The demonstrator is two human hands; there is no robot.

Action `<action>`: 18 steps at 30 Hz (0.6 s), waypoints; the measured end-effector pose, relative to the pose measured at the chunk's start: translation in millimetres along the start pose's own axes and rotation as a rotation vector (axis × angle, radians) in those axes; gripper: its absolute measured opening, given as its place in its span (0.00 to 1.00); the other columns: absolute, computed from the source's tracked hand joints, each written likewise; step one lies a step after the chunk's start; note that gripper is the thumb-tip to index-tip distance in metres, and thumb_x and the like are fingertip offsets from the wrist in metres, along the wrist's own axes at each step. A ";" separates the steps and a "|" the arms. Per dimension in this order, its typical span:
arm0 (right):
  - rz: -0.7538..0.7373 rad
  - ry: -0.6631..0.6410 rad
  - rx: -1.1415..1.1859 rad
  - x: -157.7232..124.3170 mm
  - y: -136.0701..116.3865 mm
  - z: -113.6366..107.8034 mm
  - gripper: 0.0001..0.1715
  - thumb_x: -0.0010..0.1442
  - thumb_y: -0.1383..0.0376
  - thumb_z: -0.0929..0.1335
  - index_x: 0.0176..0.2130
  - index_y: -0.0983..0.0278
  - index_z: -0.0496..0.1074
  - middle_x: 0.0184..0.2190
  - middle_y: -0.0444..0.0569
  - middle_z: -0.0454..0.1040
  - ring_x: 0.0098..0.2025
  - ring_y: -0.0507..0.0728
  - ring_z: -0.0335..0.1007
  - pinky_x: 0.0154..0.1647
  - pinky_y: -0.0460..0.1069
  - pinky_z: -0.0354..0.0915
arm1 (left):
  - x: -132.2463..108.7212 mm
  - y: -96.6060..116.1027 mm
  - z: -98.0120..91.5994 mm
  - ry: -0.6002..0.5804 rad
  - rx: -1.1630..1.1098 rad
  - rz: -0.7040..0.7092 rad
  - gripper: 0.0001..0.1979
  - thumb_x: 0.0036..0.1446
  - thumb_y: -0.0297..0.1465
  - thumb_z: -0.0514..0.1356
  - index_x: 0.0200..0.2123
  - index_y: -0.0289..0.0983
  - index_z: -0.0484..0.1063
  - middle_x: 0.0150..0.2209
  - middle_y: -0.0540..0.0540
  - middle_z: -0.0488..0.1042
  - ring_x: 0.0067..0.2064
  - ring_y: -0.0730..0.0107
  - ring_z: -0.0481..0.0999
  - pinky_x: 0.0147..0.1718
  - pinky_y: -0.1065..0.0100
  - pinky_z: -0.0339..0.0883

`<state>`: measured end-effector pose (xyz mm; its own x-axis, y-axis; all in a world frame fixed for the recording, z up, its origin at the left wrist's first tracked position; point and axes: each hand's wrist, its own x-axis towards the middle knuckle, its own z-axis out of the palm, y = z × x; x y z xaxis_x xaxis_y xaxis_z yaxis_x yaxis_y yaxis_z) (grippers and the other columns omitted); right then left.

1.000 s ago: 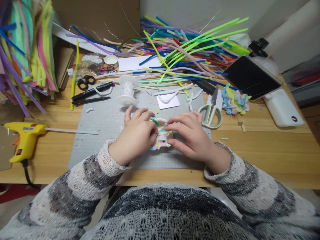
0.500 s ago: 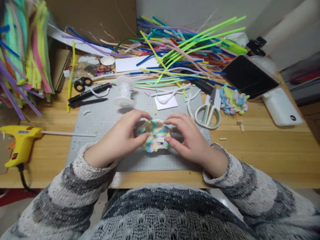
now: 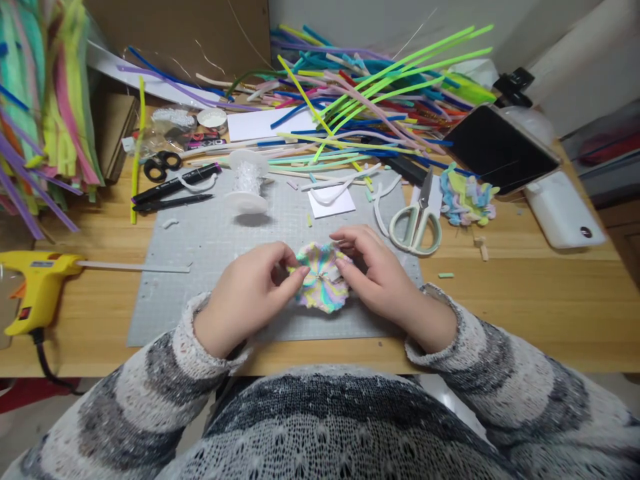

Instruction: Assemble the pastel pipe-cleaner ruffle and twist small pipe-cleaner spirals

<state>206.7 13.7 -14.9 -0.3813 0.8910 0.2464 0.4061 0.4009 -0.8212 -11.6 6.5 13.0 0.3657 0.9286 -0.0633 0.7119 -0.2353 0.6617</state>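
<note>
A small round pastel flower made of fuzzy pipe-cleaner loops (image 3: pixel 321 285) is held just above the grey cutting mat (image 3: pixel 200 267). My left hand (image 3: pixel 255 287) pinches its left edge, thumb and forefinger reaching toward the centre. My right hand (image 3: pixel 377 273) grips its right edge, fingers curled over the top rim. The flower faces up, its pink, yellow, green and blue stripes running out from the middle. Both sleeves are grey and white knit.
Pale green scissors (image 3: pixel 417 223) lie right of my hands, beside a pile of pastel scraps (image 3: pixel 465 200). A yellow glue gun (image 3: pixel 37 287) lies at the left edge. A thread spool (image 3: pixel 246 183), black markers (image 3: pixel 175 187), a tablet (image 3: pixel 500 150) and heaps of pipe cleaners (image 3: pixel 370 100) fill the back.
The flower was folded between my hands, then opened flat. Both hands have now drawn closer to its centre, and the flower sits slightly lower and to the right.
</note>
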 end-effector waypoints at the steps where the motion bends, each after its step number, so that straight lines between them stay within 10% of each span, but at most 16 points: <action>1: 0.022 0.009 0.065 -0.4 1.5 2.0 0.17 0.62 0.69 0.64 0.51 0.60 0.64 0.47 0.52 0.68 0.48 0.56 0.69 0.49 0.55 0.70 | -1.5 0.5 -1.1 -0.009 0.025 0.020 0.11 0.60 0.38 0.57 0.30 0.36 0.70 0.23 0.52 0.72 0.23 0.75 0.67 0.24 0.72 0.56; 7: 0.027 0.056 0.353 2.4 8.4 6.0 0.16 0.64 0.66 0.64 0.52 0.57 0.65 0.53 0.52 0.67 0.56 0.57 0.67 0.56 0.58 0.67 | -5.2 3.8 -11.5 0.105 0.088 0.355 0.10 0.61 0.33 0.55 0.30 0.36 0.73 0.23 0.50 0.72 0.25 0.72 0.68 0.27 0.68 0.58; 12: -0.183 0.094 -0.141 -2.6 -0.7 -18.5 0.09 0.63 0.65 0.64 0.41 0.59 0.73 0.50 0.51 0.70 0.55 0.60 0.65 0.58 0.62 0.60 | 0.3 -2.9 -18.4 -0.048 0.259 0.587 0.16 0.59 0.45 0.59 0.41 0.39 0.74 0.49 0.43 0.75 0.52 0.55 0.70 0.52 0.51 0.54; 18: -0.424 -0.074 -0.547 -24.3 -2.8 -22.1 0.12 0.63 0.58 0.64 0.42 0.55 0.75 0.57 0.47 0.69 0.62 0.64 0.57 0.65 0.70 0.38 | -4.8 -16.3 -6.9 -0.076 0.412 0.631 0.13 0.64 0.39 0.57 0.49 0.42 0.71 0.51 0.48 0.76 0.59 0.61 0.66 0.64 0.53 0.38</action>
<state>233.2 -4.3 -7.2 -0.6471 0.6251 0.4366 0.5626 0.7779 -0.2799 -29.0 7.8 7.6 0.8077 0.5634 0.1736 0.5149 -0.8176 0.2577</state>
